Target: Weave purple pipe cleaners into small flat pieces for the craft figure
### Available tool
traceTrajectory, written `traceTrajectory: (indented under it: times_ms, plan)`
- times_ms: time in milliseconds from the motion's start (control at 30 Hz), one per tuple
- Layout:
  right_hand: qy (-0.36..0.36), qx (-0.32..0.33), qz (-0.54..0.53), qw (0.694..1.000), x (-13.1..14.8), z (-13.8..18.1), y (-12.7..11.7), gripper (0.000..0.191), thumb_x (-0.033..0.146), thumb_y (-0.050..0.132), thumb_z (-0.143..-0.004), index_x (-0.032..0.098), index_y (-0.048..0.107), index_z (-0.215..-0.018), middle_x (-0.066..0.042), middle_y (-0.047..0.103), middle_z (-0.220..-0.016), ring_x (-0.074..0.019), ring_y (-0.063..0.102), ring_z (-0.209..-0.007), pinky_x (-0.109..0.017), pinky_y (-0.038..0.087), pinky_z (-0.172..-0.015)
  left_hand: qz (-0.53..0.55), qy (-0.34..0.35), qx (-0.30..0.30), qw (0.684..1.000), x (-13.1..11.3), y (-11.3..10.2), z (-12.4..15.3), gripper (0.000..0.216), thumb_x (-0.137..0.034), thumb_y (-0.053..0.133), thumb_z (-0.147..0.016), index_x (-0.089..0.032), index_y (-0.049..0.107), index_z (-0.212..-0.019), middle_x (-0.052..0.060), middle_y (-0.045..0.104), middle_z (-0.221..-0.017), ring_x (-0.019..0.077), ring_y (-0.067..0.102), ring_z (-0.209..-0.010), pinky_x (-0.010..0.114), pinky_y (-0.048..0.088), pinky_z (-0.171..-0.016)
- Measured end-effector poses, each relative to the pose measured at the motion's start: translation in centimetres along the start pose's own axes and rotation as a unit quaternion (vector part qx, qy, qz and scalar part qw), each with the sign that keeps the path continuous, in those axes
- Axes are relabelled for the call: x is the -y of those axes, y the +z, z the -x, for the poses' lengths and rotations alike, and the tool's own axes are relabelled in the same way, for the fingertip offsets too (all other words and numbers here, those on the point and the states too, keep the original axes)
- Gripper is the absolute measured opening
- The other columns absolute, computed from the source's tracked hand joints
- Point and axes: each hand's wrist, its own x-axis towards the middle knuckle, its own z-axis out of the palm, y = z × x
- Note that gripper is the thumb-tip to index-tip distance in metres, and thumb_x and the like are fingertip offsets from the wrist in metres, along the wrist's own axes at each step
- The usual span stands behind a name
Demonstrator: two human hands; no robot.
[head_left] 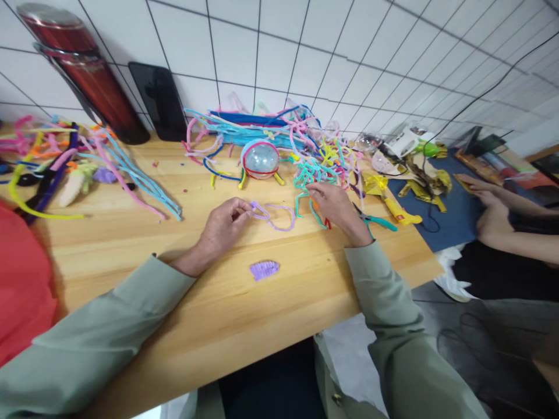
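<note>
My left hand [222,227] rests on the wooden table [144,291] and pinches one end of a lilac pipe cleaner [279,218] that curls across the wood. My right hand [338,209] lies to its right, fingers bent down among a tangle of coloured pipe cleaners [321,163]; what it grips is hidden. A small purple woven piece [264,269] lies on the table in front of me, between my arms. Behind the hands stands a clear ball with a red band [260,158] on pipe-cleaner legs.
More pipe cleaners [56,163] spread at the left. A red cylinder [82,70] and a black phone [159,99] lean on the tiled wall. Teal-handled pliers [375,220] and a yellow tool [399,212] lie at right. Another person's hands [484,203] work on a blue mat [449,215].
</note>
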Motion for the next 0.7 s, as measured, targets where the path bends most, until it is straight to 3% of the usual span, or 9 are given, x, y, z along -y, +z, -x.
traceTrajectory:
  times_ms: [167, 267, 433, 567, 700]
  plan:
    - [-0.007, -0.046, -0.041, 0.998, 0.4, 0.3, -1.0, 0.025, 0.030, 0.056, -0.099, 0.023, 0.080, -0.101, -0.007, 0.083, -0.101, -0.0242, 0.074, -0.095, -0.037, 0.055, -0.088, 0.001, -0.005, 0.001, 1.000, 0.3, 0.0, 0.0, 0.017, -0.036, 0.065, -0.092, -0.019, 0.070, -0.092, 0.003, 0.075, -0.084, 0.0139, 0.060, -0.065, 0.026, 0.044, -0.063]
    - [-0.006, -0.038, -0.054, 0.998, 1.2, 0.6, -1.2, 0.024, 0.035, 0.058, -0.098, 0.021, 0.074, -0.088, -0.005, 0.078, -0.086, -0.0217, 0.068, -0.079, -0.034, 0.050, -0.078, -0.005, -0.010, -0.006, 1.000, 0.5, 0.0, 0.0, 0.018, -0.037, 0.065, -0.092, -0.019, 0.070, -0.092, 0.002, 0.074, -0.082, 0.0131, 0.058, -0.062, 0.026, 0.042, -0.061]
    - [-0.015, -0.055, -0.031, 0.998, 1.6, 0.5, -0.9, 0.026, 0.034, 0.055, -0.099, 0.022, 0.072, -0.083, -0.009, 0.080, -0.097, -0.0244, 0.069, -0.093, -0.037, 0.050, -0.088, -0.004, -0.008, -0.002, 1.000, 0.4, 0.0, 0.0, 0.019, -0.038, 0.065, -0.092, -0.020, 0.070, -0.092, 0.002, 0.074, -0.083, 0.0141, 0.060, -0.065, 0.027, 0.044, -0.063]
    - [0.060, -0.111, -0.001, 0.992, 0.5, 0.3, -1.9, 0.025, 0.034, 0.056, -0.096, 0.023, 0.073, -0.082, -0.007, 0.080, -0.091, -0.0246, 0.068, -0.087, -0.036, 0.050, -0.082, -0.003, -0.002, -0.004, 1.000, 0.2, 0.0, 0.0, 0.018, -0.037, 0.065, -0.092, -0.020, 0.069, -0.090, 0.001, 0.072, -0.078, 0.0129, 0.058, -0.061, 0.026, 0.041, -0.060]
    - [0.129, -0.213, 0.024, 0.968, -0.9, 0.9, -5.2, 0.023, 0.035, 0.058, -0.094, 0.021, 0.077, -0.089, -0.007, 0.080, -0.089, -0.0243, 0.069, -0.083, -0.037, 0.052, -0.080, 0.001, 0.000, -0.005, 1.000, 0.1, 0.0, 0.0, 0.015, -0.034, 0.065, -0.092, -0.019, 0.069, -0.090, 0.001, 0.072, -0.078, 0.0128, 0.058, -0.061, 0.025, 0.042, -0.059]
